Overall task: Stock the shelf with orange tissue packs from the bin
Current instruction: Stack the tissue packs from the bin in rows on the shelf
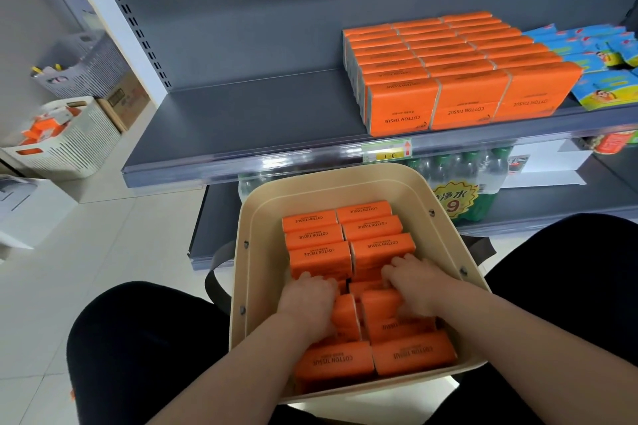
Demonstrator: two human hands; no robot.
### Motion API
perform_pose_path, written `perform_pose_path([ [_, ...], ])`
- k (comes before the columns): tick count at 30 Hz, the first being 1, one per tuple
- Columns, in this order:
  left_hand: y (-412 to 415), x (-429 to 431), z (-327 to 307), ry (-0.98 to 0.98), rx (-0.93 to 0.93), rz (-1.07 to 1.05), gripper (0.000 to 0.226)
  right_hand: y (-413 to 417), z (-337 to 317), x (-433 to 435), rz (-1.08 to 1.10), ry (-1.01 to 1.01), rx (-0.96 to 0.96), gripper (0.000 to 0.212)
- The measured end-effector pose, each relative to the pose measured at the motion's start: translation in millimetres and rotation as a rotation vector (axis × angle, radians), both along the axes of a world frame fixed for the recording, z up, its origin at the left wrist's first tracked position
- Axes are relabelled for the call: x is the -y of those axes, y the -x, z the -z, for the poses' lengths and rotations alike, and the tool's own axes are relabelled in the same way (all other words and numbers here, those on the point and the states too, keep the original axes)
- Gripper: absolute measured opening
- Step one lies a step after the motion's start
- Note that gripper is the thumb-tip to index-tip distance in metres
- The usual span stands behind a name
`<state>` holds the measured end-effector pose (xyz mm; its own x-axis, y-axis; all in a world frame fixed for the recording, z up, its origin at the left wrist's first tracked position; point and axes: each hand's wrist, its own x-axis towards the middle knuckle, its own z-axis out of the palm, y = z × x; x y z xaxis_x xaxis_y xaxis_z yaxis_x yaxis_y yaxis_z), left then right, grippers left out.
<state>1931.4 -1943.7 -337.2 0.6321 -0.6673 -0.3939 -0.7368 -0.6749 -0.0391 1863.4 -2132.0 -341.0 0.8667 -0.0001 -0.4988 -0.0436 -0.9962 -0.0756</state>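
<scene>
both hands are down in the bin point(448, 217) among orange packs point(317, 254): left hand point(307, 300) and right hand point(414, 283) each curl around a pack. more packs fill the shelf point(241, 121) at right.

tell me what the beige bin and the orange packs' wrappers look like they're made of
The bin looks like matte moulded plastic: smooth beige walls, rounded corners, dark rivets holding a strap. The orange tissue packs seem wrapped in thin soft plastic film: a light sheen, and it dents under the left hand and right hand. Paper wrap can't be ruled out.
</scene>
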Motion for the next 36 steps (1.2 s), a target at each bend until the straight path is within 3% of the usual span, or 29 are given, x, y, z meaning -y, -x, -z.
perform_pose_path([
  [5,0.4,-5.5,-3.6,0.038,-0.037,-0.007,0.038,7.0,-8.1,3.0,0.054,-0.099,0.01,0.047],
  [10,-14.8,-13.5,-31.9,0.234,-0.064,-0.077,0.039,4.3,-45.7,10.2,0.098,-0.118,0.261,0.054],
  [13,-30.6,-17.1,-65.8,0.361,-0.046,-0.14,0.04,1.3,-79.9,16.9,0.159,-0.139,0.433,0.048],
  [20,-84.3,6.8,-152.2,0.622,0.023,-0.266,0.039,-47.1,-159.9,42.6,0.25,-0.145,0.78,0.056],
  [26,-148.9,49.6,-195.8,0.613,0.061,-0.357,0.036,-115.6,-210.7,72.7,0.266,-0.074,0.903,0.058],
  [30,-199.6,80.4,-210.7,0.551,0.137,-0.372,0.033,-166.5,-234.2,97.6,0.297,0.083,0.976,0.054],
  [36,-280.2,130.9,-209.0,0.455,0.22,-0.379,0.031,-228.4,-238.3,136.9,0.284,0.251,0.912,0.053],
])
